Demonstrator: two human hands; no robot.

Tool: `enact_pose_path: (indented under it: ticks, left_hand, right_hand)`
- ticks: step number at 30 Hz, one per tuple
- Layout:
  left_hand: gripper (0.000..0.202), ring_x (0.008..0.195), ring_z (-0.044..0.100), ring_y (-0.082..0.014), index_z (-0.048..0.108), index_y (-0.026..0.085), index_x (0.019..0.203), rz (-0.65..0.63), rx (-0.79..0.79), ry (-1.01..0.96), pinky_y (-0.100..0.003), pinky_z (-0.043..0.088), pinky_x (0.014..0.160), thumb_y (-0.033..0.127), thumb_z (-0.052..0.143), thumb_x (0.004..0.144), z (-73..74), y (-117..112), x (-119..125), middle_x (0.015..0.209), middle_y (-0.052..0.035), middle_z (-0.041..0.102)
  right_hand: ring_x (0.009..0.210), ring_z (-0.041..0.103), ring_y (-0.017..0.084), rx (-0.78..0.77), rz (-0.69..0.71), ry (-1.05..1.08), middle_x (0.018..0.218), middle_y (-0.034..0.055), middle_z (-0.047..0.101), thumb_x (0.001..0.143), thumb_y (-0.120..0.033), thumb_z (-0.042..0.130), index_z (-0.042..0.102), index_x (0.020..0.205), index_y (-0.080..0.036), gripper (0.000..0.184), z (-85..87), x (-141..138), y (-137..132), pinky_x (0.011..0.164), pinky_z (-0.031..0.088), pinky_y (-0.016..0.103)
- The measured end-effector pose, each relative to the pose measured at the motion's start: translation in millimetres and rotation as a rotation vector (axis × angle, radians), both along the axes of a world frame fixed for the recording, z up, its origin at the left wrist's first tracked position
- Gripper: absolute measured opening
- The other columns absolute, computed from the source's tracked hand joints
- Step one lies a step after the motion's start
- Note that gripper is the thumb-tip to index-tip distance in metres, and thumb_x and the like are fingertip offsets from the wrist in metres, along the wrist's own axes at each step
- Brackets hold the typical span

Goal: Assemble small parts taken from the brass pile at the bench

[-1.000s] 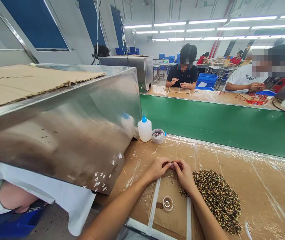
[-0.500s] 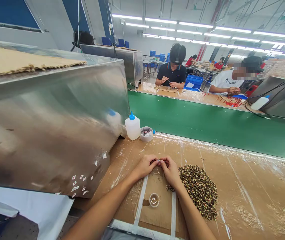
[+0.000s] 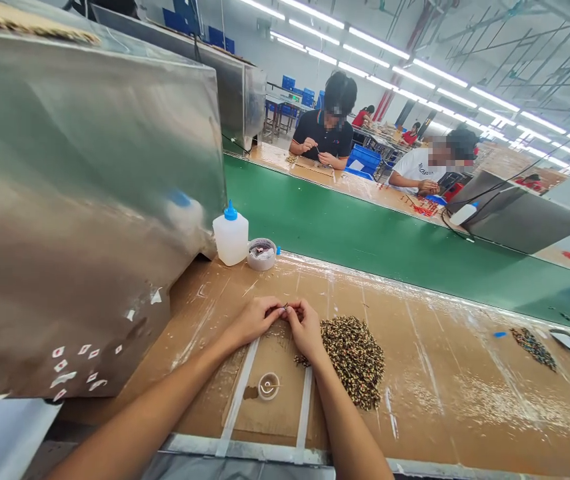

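Left hand (image 3: pixel 252 321), right hand (image 3: pixel 306 329) pinch tiny piece (image 3: pixel 285 307) (mostly hidden, kind unclear), just beside speckled beads (image 3: pixel 354 361).

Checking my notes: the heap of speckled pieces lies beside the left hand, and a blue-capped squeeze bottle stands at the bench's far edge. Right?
No: in the head view, the heap of speckled pieces lies beside the right hand. The blue-capped squeeze bottle does stand at the bench's far edge, as you said.
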State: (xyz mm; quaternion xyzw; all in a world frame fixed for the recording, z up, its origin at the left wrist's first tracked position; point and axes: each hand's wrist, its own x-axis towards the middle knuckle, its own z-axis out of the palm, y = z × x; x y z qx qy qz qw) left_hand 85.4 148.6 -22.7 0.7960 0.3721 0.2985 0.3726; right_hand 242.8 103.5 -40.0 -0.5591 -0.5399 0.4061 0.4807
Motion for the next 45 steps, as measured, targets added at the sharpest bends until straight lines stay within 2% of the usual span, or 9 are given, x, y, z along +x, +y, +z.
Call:
enact_pose_path:
  ticks: [12,21,26,32,40,45]
  left_hand:
    - [0.026,0.070,0.061,-0.0181,0.067,0.017,0.076,-0.002,0.020,0.049,-0.025,0.043,0.066,0.029,0.047,0.089,0.0,3,1,0.074,-0.0050,0.070]
    - [0.036,0.070,0.063,-0.0193,0.068,0.018,0.078,-0.017,0.051,0.056,-0.026,0.046,0.067,0.040,0.043,0.090,-0.5,7,0,0.075,-0.0049,0.072]
    - [0.037,0.065,0.062,-0.0189,0.066,0.019,0.073,-0.014,0.050,0.049,-0.025,0.046,0.064,0.043,0.043,0.088,1.5,9,1,0.071,-0.0046,0.071]
    - [0.038,0.070,0.065,-0.0212,0.068,0.019,0.075,0.004,0.031,0.043,-0.027,0.049,0.068,0.045,0.042,0.085,3.4,10,3,0.077,-0.0065,0.075]
    - [0.041,0.070,0.067,-0.0224,0.069,0.023,0.075,0.034,-0.002,0.118,-0.026,0.050,0.067,0.053,0.041,0.076,6.3,16,5,0.079,-0.0046,0.077]
    - [0.042,0.066,0.064,-0.0214,0.068,0.024,0.072,0.080,-0.024,0.153,-0.026,0.049,0.064,0.056,0.041,0.071,6.0,16,7,0.075,-0.0012,0.076]
  right_hand:
    - [0.079,0.071,0.020,-0.040,-0.012,-0.008,0.084,0.0049,0.074,0.087,-0.030,0.055,0.059,0.089,-0.022,0.009,3.2,-3,2,0.077,0.056,0.033]
    - [0.077,0.071,0.018,-0.023,-0.027,-0.045,0.081,0.0021,0.074,0.087,-0.027,0.056,0.060,0.089,-0.023,0.006,5.2,-3,3,0.074,0.057,0.032]
    - [0.079,0.072,0.019,-0.039,-0.032,-0.068,0.084,0.0024,0.074,0.087,-0.026,0.057,0.060,0.089,-0.023,0.005,9.1,-3,3,0.076,0.058,0.033]
    - [0.080,0.073,0.020,-0.077,-0.033,-0.082,0.082,0.0023,0.074,0.088,-0.023,0.057,0.058,0.089,-0.023,0.002,11.9,-4,3,0.079,0.059,0.035]
    - [0.087,0.075,0.020,-0.127,-0.033,-0.081,0.082,0.0007,0.074,0.088,-0.021,0.060,0.058,0.090,-0.024,0.004,16.4,-5,6,0.083,0.060,0.035]
    - [0.091,0.075,0.021,-0.132,-0.031,-0.114,0.089,0.0029,0.076,0.089,-0.021,0.061,0.060,0.091,-0.023,0.003,18.3,-5,7,0.084,0.059,0.034]
